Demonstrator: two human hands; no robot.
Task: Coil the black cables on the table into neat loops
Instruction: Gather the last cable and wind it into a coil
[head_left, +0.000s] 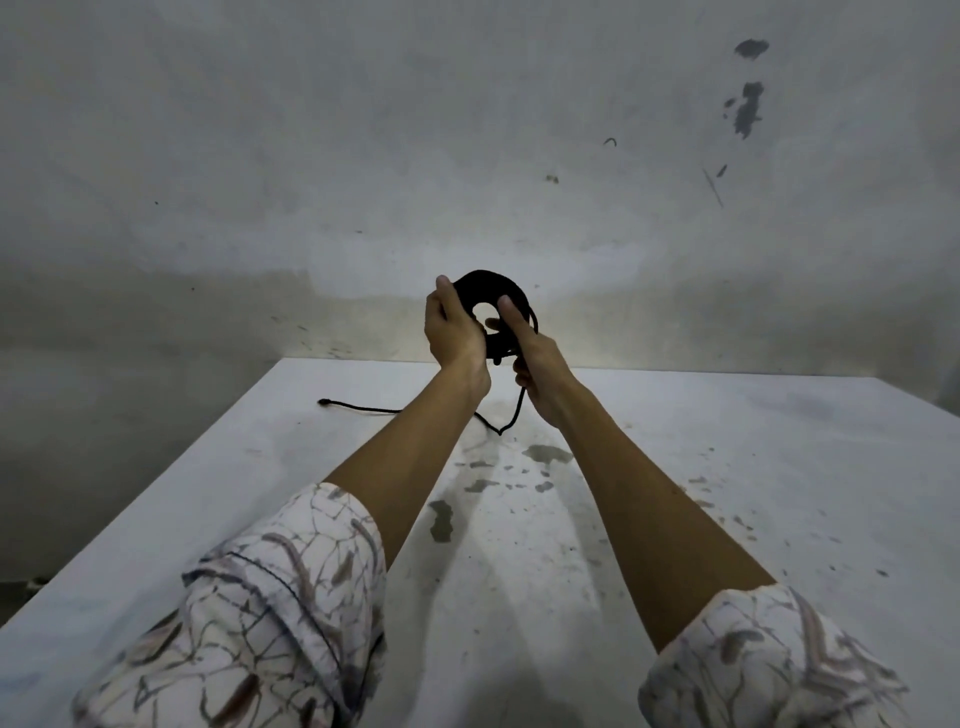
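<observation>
A black cable wound into a thick round coil is held up in the air above the far part of the white table. My left hand grips the coil's left side, thumb up on the rim. My right hand grips the coil's lower right, thumb laid across the loop. From the right hand a loose tail of the cable hangs down to the table, bends, and runs left behind my left forearm to its free end.
The table top is stained with dark grey spots near the middle. Its far edge meets a bare, marked wall. The left edge of the table drops off to a dark floor.
</observation>
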